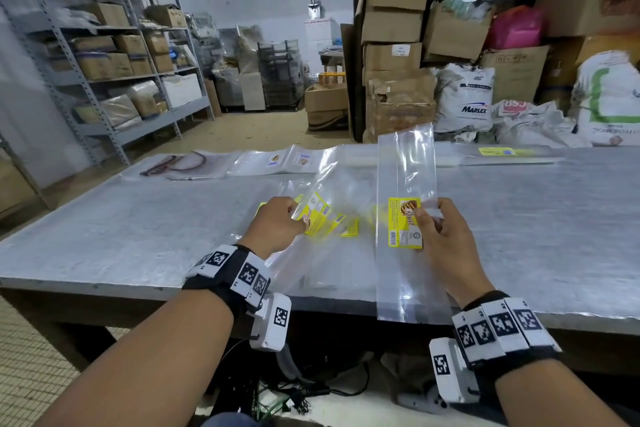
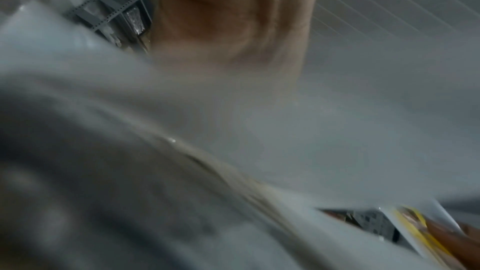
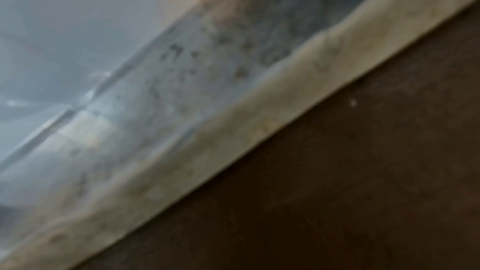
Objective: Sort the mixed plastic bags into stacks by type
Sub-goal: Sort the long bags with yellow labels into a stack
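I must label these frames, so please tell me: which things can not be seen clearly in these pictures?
- Left wrist view: motion blur and plastic film close to the lens hide the fingers.
- Right wrist view: only a blurred table edge; the right hand does not show.
- Head view: small print on the yellow label is unreadable.
- Head view: the left hand fingertips are hidden behind the hand.

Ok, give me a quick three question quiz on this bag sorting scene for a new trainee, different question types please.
1. True or false: the right hand holds up a long clear bag with a yellow label.
2. What is in the left hand's grip? A) a cardboard box B) a yellow-labelled bag from the pile C) nothing
3. Fill in: sorted stacks lie along the table's ____ edge.

Key: 1 true; 2 B; 3 far.
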